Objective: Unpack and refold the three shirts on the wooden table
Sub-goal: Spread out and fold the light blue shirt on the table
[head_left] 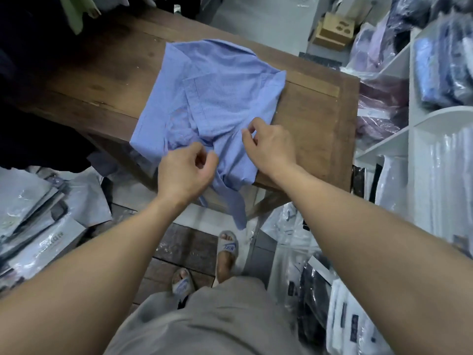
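Grey shorts (204, 326) and two bare forearms sit closest below the camera, and both arms reach forward to the near edge of the brown wooden table (314, 119), the surface for the job. On the left, the left grip (185, 170) is curled narrow, its thumb and forefinger pinching bunched cloth where the creases run together. That cloth is the light blue woven shirt (217, 93), which lies half opened and rumpled on the surface. Its long axis runs away from the person, leaning a little left, so nearly all of the body lies ahead of both grips. One loose blue sleeve (238, 208) hangs off the near edge, below and between the hands, nearer the left one. To the right, the right grip (268, 147) is also narrow, thumb and forefinger drawn close at a fold edge; whether cloth is caught between them cannot be told. Judging from this, the shirt is still being spread out, and the coming move turns on drawing the near end apart sideways, across that long axis
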`<state>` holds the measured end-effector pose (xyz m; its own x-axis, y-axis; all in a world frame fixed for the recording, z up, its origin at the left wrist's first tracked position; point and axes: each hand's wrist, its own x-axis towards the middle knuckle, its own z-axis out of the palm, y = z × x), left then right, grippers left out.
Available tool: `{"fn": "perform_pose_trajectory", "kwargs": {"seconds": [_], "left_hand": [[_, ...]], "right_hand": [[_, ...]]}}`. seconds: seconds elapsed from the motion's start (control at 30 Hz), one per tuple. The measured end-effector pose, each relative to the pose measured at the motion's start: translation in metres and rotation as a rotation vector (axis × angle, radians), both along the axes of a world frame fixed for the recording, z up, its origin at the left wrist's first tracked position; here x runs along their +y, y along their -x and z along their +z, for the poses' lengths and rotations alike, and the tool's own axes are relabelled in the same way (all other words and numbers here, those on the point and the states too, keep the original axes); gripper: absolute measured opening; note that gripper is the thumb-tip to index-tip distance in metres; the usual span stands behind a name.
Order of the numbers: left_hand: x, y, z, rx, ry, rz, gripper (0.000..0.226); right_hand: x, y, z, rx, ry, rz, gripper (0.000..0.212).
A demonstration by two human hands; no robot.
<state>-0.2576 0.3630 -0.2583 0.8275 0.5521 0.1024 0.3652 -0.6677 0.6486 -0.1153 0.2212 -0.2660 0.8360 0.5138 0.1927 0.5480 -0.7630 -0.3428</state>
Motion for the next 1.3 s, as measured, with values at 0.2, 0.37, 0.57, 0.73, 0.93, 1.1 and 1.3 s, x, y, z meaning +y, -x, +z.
{"fn": "perform_pose_trajectory", "kwargs": {"seconds": [0.2,0.37,0.57,0.73,0.93,1.1,1.3], "left_hand": [[-0.017,0.041,-0.046,0.443,0.068,-0.152,0.06],[-0.027,0.031,-0.076,0.461,0.47,-0.088,0.06],[-0.03,0.02,-0.104,0.37,0.6,-0.032,0.017],[-0.02,0.025,-0.103,0.288,0.718,0.062,0.017],[-0.013,0.031,-0.104,0.243,0.691,0.104,0.014],[0.004,0.037,-0.11,0.224,0.253,0.189,0.016],[-0.007,0.04,-0.116,0.237,0.266,0.247,0.025]], "right_hand": [[-0.036,0.094,-0.03,-0.116,0.024,0.058,0.03],[-0.048,0.125,-0.06,0.258,0.288,0.026,0.026],[-0.025,0.11,-0.088,0.701,0.004,-0.547,0.025],[-0.001,0.096,-0.096,0.949,-0.3,-0.635,0.048],[0.013,0.096,-0.098,1.125,-0.539,-0.749,0.011],[0.008,0.101,-0.107,0.902,-0.464,-0.732,0.019],[0.0,0.111,-0.113,1.004,-0.506,-0.648,0.017]]}}
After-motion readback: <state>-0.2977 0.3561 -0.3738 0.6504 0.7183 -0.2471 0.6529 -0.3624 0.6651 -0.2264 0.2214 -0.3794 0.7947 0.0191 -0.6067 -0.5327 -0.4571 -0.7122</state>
